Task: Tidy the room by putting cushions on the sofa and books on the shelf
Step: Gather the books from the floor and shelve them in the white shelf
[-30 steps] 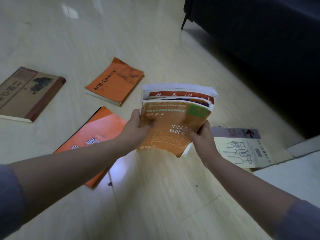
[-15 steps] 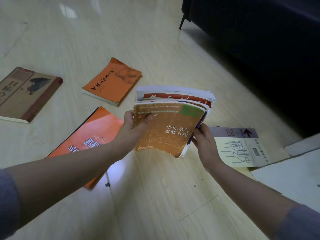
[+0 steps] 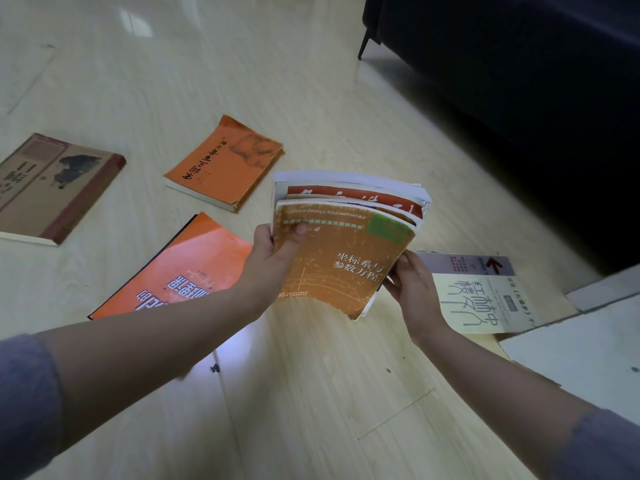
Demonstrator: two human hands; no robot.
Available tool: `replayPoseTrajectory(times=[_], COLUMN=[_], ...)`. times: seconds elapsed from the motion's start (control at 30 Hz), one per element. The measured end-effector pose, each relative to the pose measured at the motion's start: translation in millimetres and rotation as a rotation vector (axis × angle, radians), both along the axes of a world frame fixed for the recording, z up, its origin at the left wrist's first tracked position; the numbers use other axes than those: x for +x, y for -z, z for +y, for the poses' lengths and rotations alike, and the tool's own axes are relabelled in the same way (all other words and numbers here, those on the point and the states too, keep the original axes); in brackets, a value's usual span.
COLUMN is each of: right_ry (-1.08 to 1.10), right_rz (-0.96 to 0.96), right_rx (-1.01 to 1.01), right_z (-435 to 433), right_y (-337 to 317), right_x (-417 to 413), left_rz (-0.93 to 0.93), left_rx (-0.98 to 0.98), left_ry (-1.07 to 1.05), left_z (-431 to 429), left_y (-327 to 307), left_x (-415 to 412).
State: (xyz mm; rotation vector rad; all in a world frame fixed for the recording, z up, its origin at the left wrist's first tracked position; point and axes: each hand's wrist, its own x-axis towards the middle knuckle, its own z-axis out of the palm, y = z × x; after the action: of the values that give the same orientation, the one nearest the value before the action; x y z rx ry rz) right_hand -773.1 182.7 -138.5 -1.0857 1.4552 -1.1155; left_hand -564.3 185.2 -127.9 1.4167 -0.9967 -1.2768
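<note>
Orange-topped stack of soft-cover books [image 3: 341,268] held above pale wood floor [image 3: 311,393], left hand [image 3: 273,263] fingers [image 3: 262,237] curled round its left edge, right hand [image 3: 414,291] gripping its right edge, dark sofa [image 3: 519,81] far right.

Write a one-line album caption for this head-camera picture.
The left hand and right hand hold a stack of books above a wood floor where four more books lie, near a dark sofa.

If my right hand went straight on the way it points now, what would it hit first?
The stack of books. Your right hand points up and left into its lower right edge and appears to be touching it, so nothing lies between them.
</note>
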Motion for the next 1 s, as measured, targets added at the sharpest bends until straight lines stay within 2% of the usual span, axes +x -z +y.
replayPoseTrajectory(times=[0.17,0.37,0.57,0.83,1.0], right_ry=[-0.030,-0.066,-0.043,-0.189,-0.111], right_rz=[0.059,0.239,0.089,0.187,0.193], right_rx=[0.007,-0.009,0.039,-0.022,-0.027], right_z=[2.6,4.4,8.1,17.4,26.6], right_y=[5.7,15.9,10.0,11.3,17.2], right_x=[-3.0,1.2,4.3,2.4,0.9], left_rz=[0.006,0.008,-0.002,0.014,-0.009], left_rx=[0.013,0.011,-0.012,0.008,-0.005], left_ry=[0.023,0.024,-0.005,0.019,0.018], left_z=[1.3,1.4,1.1,-2.0,-2.6], left_y=[-1.0,-0.4,-1.4,1.1,-0.6], left_x=[1.1,0.5,-2.5,0.3,1.1])
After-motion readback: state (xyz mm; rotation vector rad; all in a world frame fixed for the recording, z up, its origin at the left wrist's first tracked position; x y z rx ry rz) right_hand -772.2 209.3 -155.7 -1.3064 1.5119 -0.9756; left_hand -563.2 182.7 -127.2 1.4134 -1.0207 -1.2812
